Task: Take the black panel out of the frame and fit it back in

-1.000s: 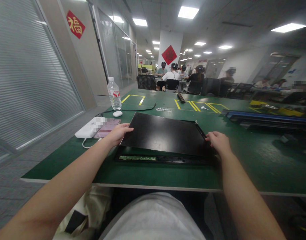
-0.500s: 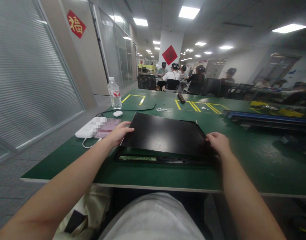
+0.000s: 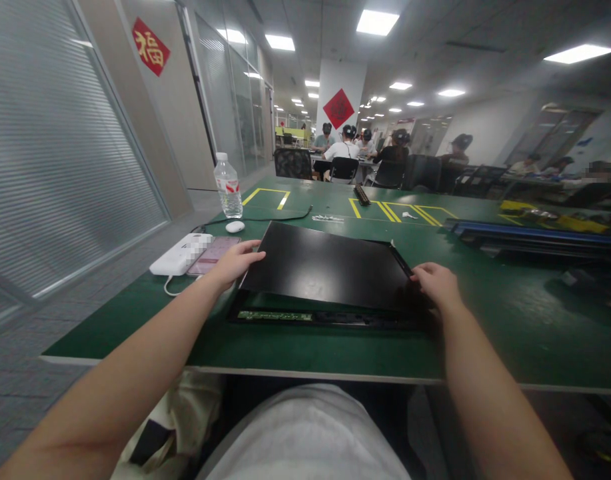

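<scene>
A dark, glossy display panel [image 3: 325, 263] lies tilted over a black frame [image 3: 370, 320], its left side raised. Along the near side of the frame a green circuit board strip [image 3: 275, 316] shows; most of the inside is hidden under the panel. My left hand [image 3: 238, 261] grips the panel's left edge, thumb on top and fingers at the side. At the right side my right hand [image 3: 435, 281] is closed, its fingertips pinching the edge of the frame beside the panel. Whether they also touch the panel is hard to see.
Left on the green table [image 3: 310, 357] are a white box-shaped device [image 3: 172, 259] with a cable, a phone [image 3: 214, 257], a white oval case [image 3: 235, 227] and a water bottle [image 3: 228, 187]. Long dark parts [image 3: 515, 237] lie right. Behind, people [image 3: 348, 143] sit at tables.
My left hand and the panel's left edge have shifted very slightly left and towards the far side. The right hand keeps its place at the frame.
</scene>
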A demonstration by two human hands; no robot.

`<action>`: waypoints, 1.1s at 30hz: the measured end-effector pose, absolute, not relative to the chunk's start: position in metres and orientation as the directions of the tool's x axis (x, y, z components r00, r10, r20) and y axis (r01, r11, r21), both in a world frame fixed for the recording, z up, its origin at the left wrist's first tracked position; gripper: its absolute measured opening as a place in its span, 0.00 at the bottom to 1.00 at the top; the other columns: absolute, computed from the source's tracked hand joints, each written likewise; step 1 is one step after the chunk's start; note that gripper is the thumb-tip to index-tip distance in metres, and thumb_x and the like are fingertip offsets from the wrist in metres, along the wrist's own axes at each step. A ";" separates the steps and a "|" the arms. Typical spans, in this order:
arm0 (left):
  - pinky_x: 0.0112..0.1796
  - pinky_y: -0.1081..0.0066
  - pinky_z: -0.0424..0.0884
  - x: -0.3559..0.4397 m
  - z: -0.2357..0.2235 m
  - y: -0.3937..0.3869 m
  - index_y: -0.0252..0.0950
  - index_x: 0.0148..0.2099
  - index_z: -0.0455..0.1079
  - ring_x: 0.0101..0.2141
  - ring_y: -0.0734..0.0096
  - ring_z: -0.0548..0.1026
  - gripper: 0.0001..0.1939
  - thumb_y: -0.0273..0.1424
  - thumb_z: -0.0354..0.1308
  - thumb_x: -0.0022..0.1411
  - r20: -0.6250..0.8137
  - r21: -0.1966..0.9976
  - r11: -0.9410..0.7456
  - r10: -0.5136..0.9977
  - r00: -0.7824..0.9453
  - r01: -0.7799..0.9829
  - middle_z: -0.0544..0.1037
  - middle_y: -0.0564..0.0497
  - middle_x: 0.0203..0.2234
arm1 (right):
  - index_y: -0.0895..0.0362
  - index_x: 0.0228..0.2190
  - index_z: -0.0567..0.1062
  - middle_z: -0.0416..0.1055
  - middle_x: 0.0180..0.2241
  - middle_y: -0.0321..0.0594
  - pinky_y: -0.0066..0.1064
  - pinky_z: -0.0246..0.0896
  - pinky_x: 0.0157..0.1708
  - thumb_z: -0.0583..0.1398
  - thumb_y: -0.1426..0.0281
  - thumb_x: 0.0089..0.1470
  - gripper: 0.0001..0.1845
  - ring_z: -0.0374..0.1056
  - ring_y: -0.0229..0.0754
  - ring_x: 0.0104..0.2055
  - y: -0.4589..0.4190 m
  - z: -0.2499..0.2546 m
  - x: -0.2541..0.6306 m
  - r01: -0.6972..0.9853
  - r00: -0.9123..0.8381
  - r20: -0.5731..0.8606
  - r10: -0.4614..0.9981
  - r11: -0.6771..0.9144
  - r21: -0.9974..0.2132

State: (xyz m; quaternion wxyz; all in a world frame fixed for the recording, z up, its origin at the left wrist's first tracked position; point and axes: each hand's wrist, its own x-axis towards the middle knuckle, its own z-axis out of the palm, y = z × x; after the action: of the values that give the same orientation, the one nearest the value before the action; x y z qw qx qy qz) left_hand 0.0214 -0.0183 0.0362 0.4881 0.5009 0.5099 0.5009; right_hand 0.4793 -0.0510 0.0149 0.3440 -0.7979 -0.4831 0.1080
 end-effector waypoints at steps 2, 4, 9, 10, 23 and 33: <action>0.39 0.64 0.73 0.019 0.036 -0.018 0.36 0.40 0.79 0.38 0.55 0.79 0.22 0.31 0.73 0.37 0.003 0.990 0.006 0.998 -0.067 0.139 0.83 0.46 0.36 | 0.56 0.32 0.79 0.80 0.30 0.42 0.31 0.62 0.28 0.58 0.64 0.48 0.13 0.69 0.40 0.23 -0.051 0.015 0.479 0.693 0.508 0.163 0.846 -0.289 -0.660; 0.41 0.63 0.73 0.017 0.036 -0.018 0.36 0.37 0.80 0.40 0.52 0.79 0.20 0.30 0.73 0.37 0.029 0.969 -0.004 0.995 -0.098 0.248 0.83 0.46 0.35 | 0.57 0.32 0.79 0.80 0.30 0.42 0.31 0.62 0.26 0.59 0.64 0.48 0.13 0.67 0.39 0.21 -0.052 0.015 0.479 0.681 0.510 0.153 0.847 -0.288 -0.674; 0.49 0.61 0.69 0.015 0.033 -0.017 0.38 0.33 0.79 0.49 0.47 0.76 0.15 0.31 0.72 0.37 0.116 0.914 -0.072 0.989 -0.088 0.400 0.82 0.46 0.35 | 0.56 0.32 0.78 0.80 0.31 0.42 0.30 0.62 0.24 0.59 0.63 0.48 0.12 0.65 0.37 0.20 -0.053 0.017 0.477 0.636 0.521 0.111 0.847 -0.297 -0.712; 0.50 0.61 0.69 0.015 0.032 -0.017 0.39 0.31 0.79 0.49 0.47 0.76 0.14 0.30 0.72 0.37 0.117 0.910 -0.071 0.989 -0.088 0.408 0.82 0.47 0.35 | 0.56 0.32 0.78 0.80 0.30 0.42 0.30 0.61 0.24 0.59 0.63 0.48 0.12 0.65 0.37 0.19 -0.053 0.017 0.477 0.627 0.524 0.104 0.845 -0.300 -0.719; 0.37 0.66 0.72 0.019 0.027 -0.016 0.40 0.25 0.76 0.37 0.51 0.77 0.09 0.27 0.70 0.35 0.099 0.879 -0.066 0.994 -0.046 0.472 0.79 0.50 0.24 | 0.57 0.32 0.79 0.80 0.31 0.44 0.29 0.58 0.20 0.60 0.62 0.45 0.15 0.62 0.36 0.18 -0.050 0.012 0.483 0.536 0.523 0.066 0.850 -0.267 -0.801; 0.48 0.61 0.70 0.011 0.018 -0.007 0.39 0.26 0.76 0.42 0.50 0.77 0.10 0.30 0.70 0.36 0.191 0.805 -0.150 0.982 -0.011 0.575 0.80 0.46 0.33 | 0.57 0.31 0.79 0.79 0.28 0.43 0.30 0.57 0.21 0.60 0.62 0.44 0.14 0.62 0.37 0.19 -0.051 0.011 0.483 0.509 0.535 0.045 0.844 -0.279 -0.814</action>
State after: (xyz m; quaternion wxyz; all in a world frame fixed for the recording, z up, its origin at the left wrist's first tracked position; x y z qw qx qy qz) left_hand 0.0105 -0.0072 0.0185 0.2630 0.6520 0.5967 0.3869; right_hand 0.4825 -0.0511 0.0105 0.4113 -0.7736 -0.4372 0.2032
